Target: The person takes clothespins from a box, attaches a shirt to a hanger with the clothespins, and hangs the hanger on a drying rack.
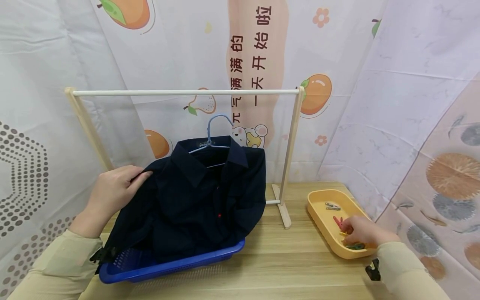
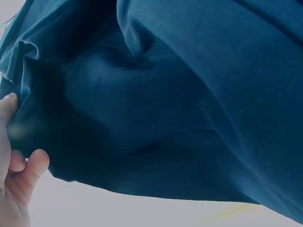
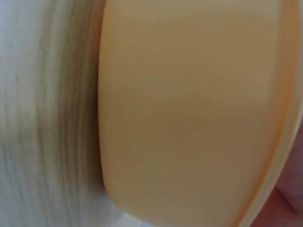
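A dark navy collared shirt (image 1: 195, 200) sits upright on a light blue hanger (image 1: 209, 143), its lower part in a blue basket (image 1: 180, 263). The left hand (image 1: 116, 189) pinches the shirt's shoulder on the left; in the left wrist view the fingers (image 2: 33, 172) lie at the edge of the cloth (image 2: 142, 113). The right hand (image 1: 361, 231) reaches into a yellow tray (image 1: 322, 221), its fingers curled down beside a red clothespin (image 1: 338, 222) and a green clothespin (image 1: 355, 246). Whether it grips one is hidden. The right wrist view shows mostly the tray's outer wall (image 3: 189, 113).
A wooden rack with a white rod (image 1: 187, 92) stands behind the shirt; the hanger's hook is below the rod, apart from it. The rack's right foot (image 1: 283, 210) rests between basket and tray. A metallic clothespin (image 1: 332, 206) lies at the tray's far end. Printed curtains surround the table.
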The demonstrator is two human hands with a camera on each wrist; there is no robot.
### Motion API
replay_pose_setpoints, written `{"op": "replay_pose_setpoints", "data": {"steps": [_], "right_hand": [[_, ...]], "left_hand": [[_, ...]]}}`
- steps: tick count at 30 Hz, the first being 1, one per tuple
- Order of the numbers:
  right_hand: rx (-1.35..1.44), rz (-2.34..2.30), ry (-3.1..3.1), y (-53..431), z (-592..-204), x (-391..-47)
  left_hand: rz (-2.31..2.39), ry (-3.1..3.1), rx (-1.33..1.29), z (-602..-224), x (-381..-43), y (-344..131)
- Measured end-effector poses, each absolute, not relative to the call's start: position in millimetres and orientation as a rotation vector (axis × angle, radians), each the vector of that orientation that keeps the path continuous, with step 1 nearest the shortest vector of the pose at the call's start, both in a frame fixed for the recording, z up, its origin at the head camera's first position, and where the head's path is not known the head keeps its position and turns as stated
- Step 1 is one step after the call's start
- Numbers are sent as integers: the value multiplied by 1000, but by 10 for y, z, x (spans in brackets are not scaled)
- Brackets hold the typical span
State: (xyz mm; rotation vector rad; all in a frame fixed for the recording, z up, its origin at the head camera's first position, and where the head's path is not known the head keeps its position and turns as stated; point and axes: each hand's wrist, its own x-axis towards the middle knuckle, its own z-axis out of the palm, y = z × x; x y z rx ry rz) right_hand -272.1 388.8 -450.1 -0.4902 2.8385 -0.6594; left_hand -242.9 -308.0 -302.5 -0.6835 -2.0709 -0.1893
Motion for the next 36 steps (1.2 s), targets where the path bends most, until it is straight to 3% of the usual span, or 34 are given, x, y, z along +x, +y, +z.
{"op": "replay_pose_setpoints", "data": {"steps": [36], "right_hand": [[-632, -472, 2892, 3826, -4522, -2738]], "left_hand": [[-187, -2099, -676, -3021, -2414, -3095]]}}
